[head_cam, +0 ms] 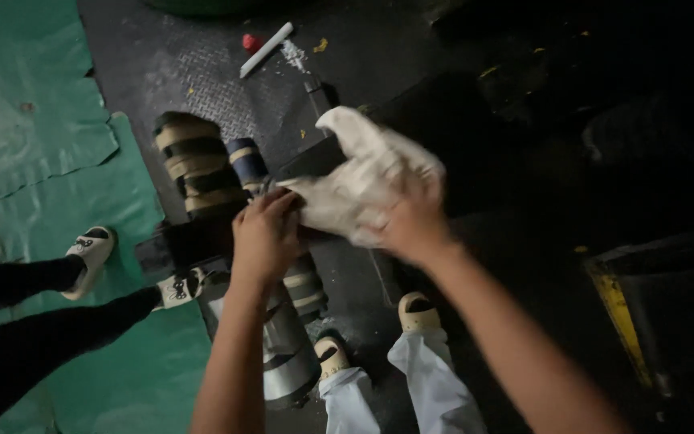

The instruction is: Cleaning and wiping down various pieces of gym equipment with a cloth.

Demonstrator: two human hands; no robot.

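Seemingly both hands (265, 235) (411, 229) on white cloth (367, 181)

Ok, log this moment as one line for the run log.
left hand: pinching edge of white cloth | right hand: gripping cloth | below: banded metal cylinders | floor: dark, green sheet

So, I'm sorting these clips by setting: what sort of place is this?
Probably a workshop or factory floor. The floor is dark metal tread plate with green sheeting laid beside it, and banded cylindrical machine parts lie by the person's hands, which hold a dirty white cloth.
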